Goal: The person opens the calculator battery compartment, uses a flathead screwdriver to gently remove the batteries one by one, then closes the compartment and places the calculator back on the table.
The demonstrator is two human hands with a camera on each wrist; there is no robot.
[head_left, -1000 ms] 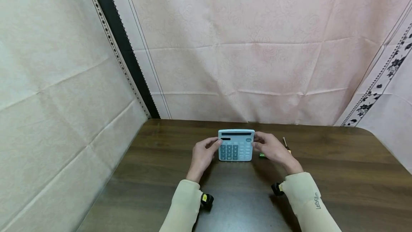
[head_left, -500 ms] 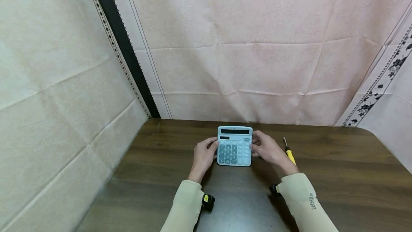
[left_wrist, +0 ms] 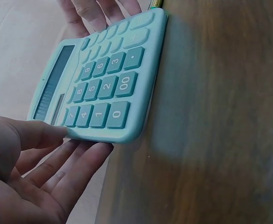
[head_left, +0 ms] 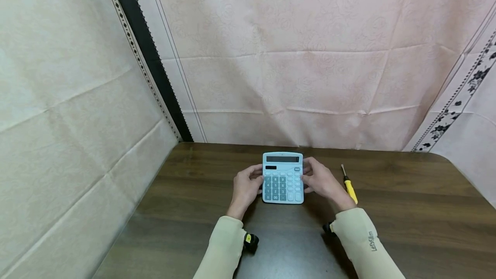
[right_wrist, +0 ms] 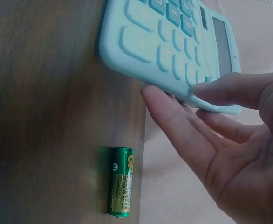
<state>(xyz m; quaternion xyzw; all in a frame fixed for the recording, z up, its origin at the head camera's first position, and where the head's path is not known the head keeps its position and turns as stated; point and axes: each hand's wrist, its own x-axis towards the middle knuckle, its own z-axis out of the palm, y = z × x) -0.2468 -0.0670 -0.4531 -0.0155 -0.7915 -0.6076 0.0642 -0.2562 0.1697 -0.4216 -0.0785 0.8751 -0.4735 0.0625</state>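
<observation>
A light blue calculator (head_left: 283,172) with dark teal number keys faces up toward the head camera, over the middle of the table. My left hand (head_left: 244,189) pinches its left edge, thumb on the front face and fingers behind, as the left wrist view shows. On the opposite edge my right hand (head_left: 322,182) grips it the same way, the thumb (right_wrist: 234,88) near the small keys. The calculator's lower edge is close to the tabletop. A green battery (right_wrist: 121,182) lies on the table by the right hand; in the head view that hand hides it.
To the right of the right hand lies a screwdriver (head_left: 350,188) with a yellow and black handle. The brown wooden table (head_left: 217,162) ends at a pale patterned cloth (head_left: 310,76) behind, and another cloth (head_left: 77,119) hangs along the left.
The calculator has tilted back, showing more of its face, and its lower edge is nearer the person. A mark now shows on its display. The right forearm shifted left, uncovering the screwdriver.
</observation>
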